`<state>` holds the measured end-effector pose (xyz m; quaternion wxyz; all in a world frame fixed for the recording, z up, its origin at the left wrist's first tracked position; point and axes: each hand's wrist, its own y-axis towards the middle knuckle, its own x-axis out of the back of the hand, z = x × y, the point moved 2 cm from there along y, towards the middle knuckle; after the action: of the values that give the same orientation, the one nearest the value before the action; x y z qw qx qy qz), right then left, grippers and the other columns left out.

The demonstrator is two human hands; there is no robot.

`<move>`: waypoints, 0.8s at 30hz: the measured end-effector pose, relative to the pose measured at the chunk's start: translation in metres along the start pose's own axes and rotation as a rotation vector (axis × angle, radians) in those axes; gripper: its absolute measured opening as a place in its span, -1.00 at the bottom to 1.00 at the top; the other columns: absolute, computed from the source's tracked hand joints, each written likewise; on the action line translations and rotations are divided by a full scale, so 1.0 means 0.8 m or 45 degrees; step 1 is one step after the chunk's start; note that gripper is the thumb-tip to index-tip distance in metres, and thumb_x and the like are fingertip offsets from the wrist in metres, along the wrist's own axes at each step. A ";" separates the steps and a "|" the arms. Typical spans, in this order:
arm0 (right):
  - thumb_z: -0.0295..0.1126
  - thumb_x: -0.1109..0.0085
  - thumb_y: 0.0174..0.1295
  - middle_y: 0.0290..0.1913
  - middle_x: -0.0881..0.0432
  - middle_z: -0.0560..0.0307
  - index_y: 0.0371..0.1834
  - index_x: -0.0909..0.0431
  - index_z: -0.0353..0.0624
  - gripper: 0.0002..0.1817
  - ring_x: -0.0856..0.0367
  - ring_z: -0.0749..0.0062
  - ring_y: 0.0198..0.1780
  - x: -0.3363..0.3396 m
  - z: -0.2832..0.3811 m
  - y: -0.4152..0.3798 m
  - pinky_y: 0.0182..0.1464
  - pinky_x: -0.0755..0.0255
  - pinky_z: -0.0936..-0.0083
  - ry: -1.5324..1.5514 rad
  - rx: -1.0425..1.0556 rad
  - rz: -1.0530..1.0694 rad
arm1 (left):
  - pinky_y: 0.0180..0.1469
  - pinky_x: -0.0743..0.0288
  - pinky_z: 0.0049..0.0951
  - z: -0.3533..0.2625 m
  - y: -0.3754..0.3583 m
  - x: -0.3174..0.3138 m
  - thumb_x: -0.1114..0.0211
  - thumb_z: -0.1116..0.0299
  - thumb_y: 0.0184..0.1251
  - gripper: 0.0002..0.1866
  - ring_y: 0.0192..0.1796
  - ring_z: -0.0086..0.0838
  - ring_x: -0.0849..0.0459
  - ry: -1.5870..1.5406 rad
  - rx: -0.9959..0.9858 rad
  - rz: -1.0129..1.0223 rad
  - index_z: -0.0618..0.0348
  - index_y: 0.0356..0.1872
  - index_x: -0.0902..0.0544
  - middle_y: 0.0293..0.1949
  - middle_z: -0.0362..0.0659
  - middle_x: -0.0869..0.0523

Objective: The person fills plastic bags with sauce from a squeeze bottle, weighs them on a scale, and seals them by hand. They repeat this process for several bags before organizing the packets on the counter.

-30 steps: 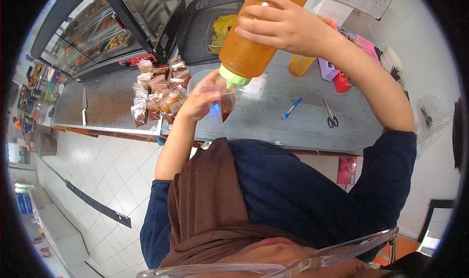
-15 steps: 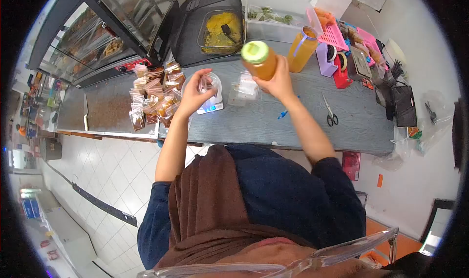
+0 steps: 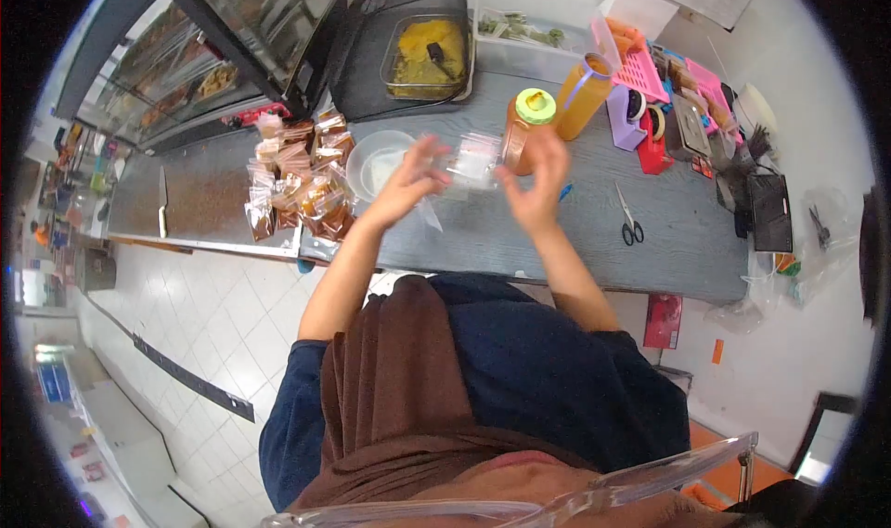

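Observation:
My left hand (image 3: 408, 186), somewhat blurred, has its fingers curled beside a white bowl (image 3: 364, 161). A thin clear plastic bag (image 3: 430, 214) hangs from it, its upper part hidden by the hand. My right hand (image 3: 538, 183) is empty, thumb and fingers apart, just in front of a jar of orange-brown contents with a light green lid (image 3: 535, 107). That jar stands upright on the grey table (image 3: 483, 240). Between the hands lies a stack of small clear plastic bags (image 3: 477, 160).
Filled small bags (image 3: 292, 180) are piled left of the bowl. Behind stand a glass dish of yellow food (image 3: 427, 59) and a tall yellow-orange bottle (image 3: 583, 96). Scissors (image 3: 629, 217) and tape dispensers (image 3: 654, 138) lie right. A knife (image 3: 163, 203) rests far left.
My right hand has put the jar down upright on the table and let go of it. My left hand has moved right, away from the bowl, with the clear plastic.

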<state>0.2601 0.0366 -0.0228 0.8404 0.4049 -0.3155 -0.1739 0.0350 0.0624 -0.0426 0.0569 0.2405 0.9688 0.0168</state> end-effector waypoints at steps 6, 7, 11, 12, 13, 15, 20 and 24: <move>-0.47 -0.39 -0.07 0.04 -0.57 0.00 -0.13 -0.64 -0.15 -0.65 -0.56 0.14 0.03 -0.010 0.047 -0.031 -0.08 -0.49 0.33 0.556 -0.134 0.669 | 0.03 -0.52 -0.39 -0.014 -0.032 -0.079 -0.01 0.59 0.17 -0.27 0.07 -0.41 -0.57 -0.423 0.241 0.274 0.15 0.43 -0.07 0.09 -0.08 -0.49; -0.49 -0.38 -0.07 0.05 -0.57 0.00 -0.16 -0.65 -0.14 -0.67 -0.58 0.16 0.02 -0.006 0.042 -0.032 -0.14 -0.51 0.35 0.535 -0.065 0.670 | 0.00 -0.53 -0.41 -0.013 -0.035 -0.082 0.00 0.60 0.18 -0.28 0.06 -0.42 -0.57 -0.436 0.243 0.255 0.15 0.43 -0.08 0.07 -0.09 -0.50; -0.44 -0.39 -0.06 0.01 -0.56 0.06 -0.21 -0.66 -0.18 -0.71 -0.51 0.15 0.06 0.004 0.045 -0.028 -0.02 -0.45 0.34 0.455 0.007 0.799 | -0.03 -0.56 -0.42 0.000 -0.037 -0.075 -0.01 0.57 0.23 -0.46 0.05 -0.39 -0.55 -0.238 0.264 0.188 0.19 0.29 -0.30 0.10 -0.07 -0.47; -0.40 -0.42 -0.07 0.06 -0.54 0.06 -0.17 -0.65 -0.18 -0.67 -0.47 0.14 0.11 0.007 0.049 -0.026 0.02 -0.44 0.34 0.378 0.042 0.833 | -0.01 -0.56 -0.39 0.001 -0.036 -0.072 -0.02 0.56 0.22 -0.50 0.05 -0.34 -0.56 -0.179 0.278 0.169 0.22 0.25 -0.34 0.13 -0.04 -0.46; -0.36 -0.45 -0.08 0.10 -0.51 0.06 -0.14 -0.65 -0.19 -0.62 -0.44 0.14 0.15 0.007 0.051 -0.023 0.06 -0.42 0.33 0.299 0.076 0.863 | 0.05 -0.52 -0.36 0.010 -0.033 -0.062 -0.04 0.57 0.19 -0.51 0.12 -0.29 -0.52 0.060 0.242 0.000 0.22 0.21 -0.36 0.15 -0.01 -0.45; -0.23 -0.52 -0.20 0.18 -0.45 0.05 0.06 -0.55 -0.15 -0.34 -0.36 0.10 0.20 0.005 0.040 -0.019 0.16 -0.32 0.28 0.317 -0.045 0.668 | 0.18 -0.44 -0.29 0.049 -0.031 -0.042 -0.06 0.60 0.13 -0.53 0.24 -0.17 -0.46 0.535 0.181 -0.325 0.23 0.15 -0.40 0.21 0.05 -0.43; 0.06 -0.60 -0.51 0.34 -0.31 -0.02 0.45 -0.10 -0.05 0.31 -0.26 0.00 0.29 -0.076 -0.058 -0.016 0.32 -0.09 0.15 -0.093 0.134 0.801 | 0.38 -0.13 -0.20 0.125 -0.042 -0.029 -0.13 0.59 0.03 -0.56 0.37 0.06 -0.25 0.766 -0.124 -0.439 0.20 0.04 -0.43 0.25 0.18 -0.35; 0.06 -0.59 -0.50 0.36 -0.29 0.01 0.46 -0.07 0.00 0.31 -0.27 0.05 0.29 -0.133 -0.079 -0.002 0.30 -0.06 0.09 -0.395 0.052 0.904 | 0.21 -0.32 -0.16 0.107 -0.047 -0.021 -0.18 0.56 0.03 -0.62 0.19 0.06 -0.41 0.825 -0.087 -0.541 0.22 -0.04 -0.44 0.10 0.14 -0.40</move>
<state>0.2236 0.1300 -0.0958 0.7825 0.2560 -0.5627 0.0750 0.0426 0.0215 -0.1277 -0.2420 0.0146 0.9637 0.1120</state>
